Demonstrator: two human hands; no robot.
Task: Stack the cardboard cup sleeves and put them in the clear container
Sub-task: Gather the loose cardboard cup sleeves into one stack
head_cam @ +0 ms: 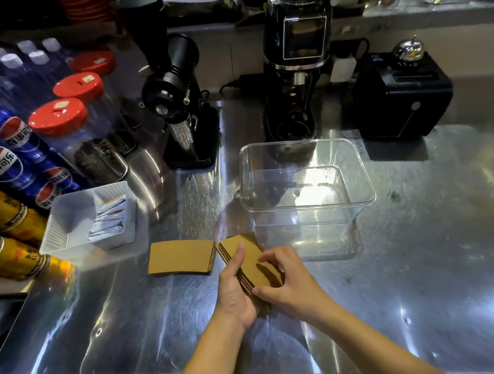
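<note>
Counts: one stack (pixel 252 261) of sleeves in the hands, about four layers by the dark edge lines, exact count unclear. One more sleeve (pixel 181 257) lies flat on the surface (pixel 132 324), just left of the stack. One bin (pixel 306 183), clear, nothing inside, just behind the hands.

Left hand (pixel 235 288) grips the stack's left edge, thumb on top, fingers (pixel 240 258) closed around it. Right hand (pixel 287 279) clamps the right side, fingers pressed on the top face. The stack is held tilted, just above the surface.

Sleeves: brown cardboard, flattened, curved-edge shape.

Surface: scratched, glary steel. Left: three red-lidded jars (pixel 71 131), a tray (pixel 91 222) of sachets, blue and yellow cans (pixel 10 161). Rear: two black grinders (pixel 177 104), a black box (pixel 402 96). Room is dim.
</note>
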